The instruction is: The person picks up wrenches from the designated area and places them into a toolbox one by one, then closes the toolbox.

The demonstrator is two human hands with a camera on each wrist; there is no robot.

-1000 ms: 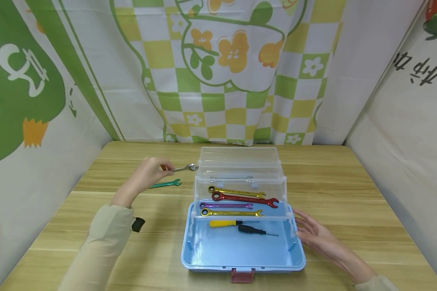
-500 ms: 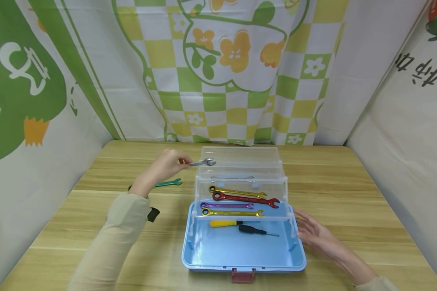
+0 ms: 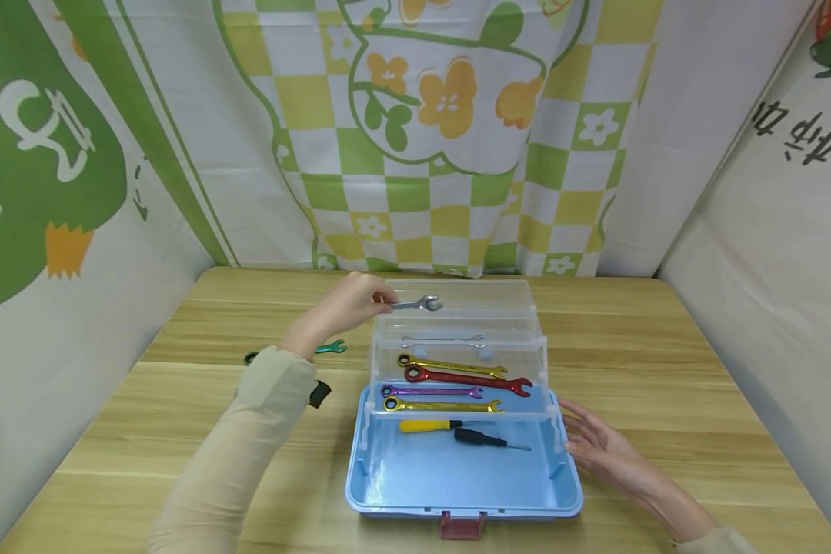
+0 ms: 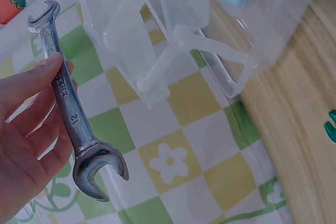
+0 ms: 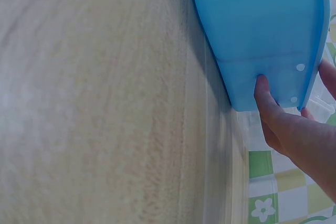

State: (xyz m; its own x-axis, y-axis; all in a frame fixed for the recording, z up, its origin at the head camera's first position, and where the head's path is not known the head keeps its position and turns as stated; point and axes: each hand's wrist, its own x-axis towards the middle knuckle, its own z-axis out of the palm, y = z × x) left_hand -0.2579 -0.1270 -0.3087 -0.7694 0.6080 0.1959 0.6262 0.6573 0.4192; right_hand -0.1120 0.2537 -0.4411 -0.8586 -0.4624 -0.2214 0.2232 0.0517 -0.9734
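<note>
My left hand (image 3: 349,306) pinches a silver double open-end wrench (image 4: 71,103) between thumb and fingers, above the back of the clear tiered trays (image 3: 457,288). In the left wrist view, its two open ends show and the shank is marked 12. The trays stand raised from a light blue toolbox (image 3: 457,481). On them lie a red wrench (image 3: 467,378), two gold wrenches (image 3: 439,405), a purple wrench (image 3: 429,392) and thin silver wrenches (image 3: 443,340). My right hand (image 3: 605,450) rests against the toolbox's right side, fingertips on its blue outer wall (image 5: 257,24) and rim.
A yellow-handled screwdriver (image 3: 424,425) and a black-handled one (image 3: 481,438) lie in the toolbox bottom. On the table (image 3: 111,454), a green wrench (image 3: 332,347) is partly hidden behind my left forearm. A maroon latch (image 3: 461,525) hangs at the toolbox front.
My left hand has carried the silver wrench rightward and slightly up, from beside the trays to above their back part. The right hand stays at the toolbox's side.
</note>
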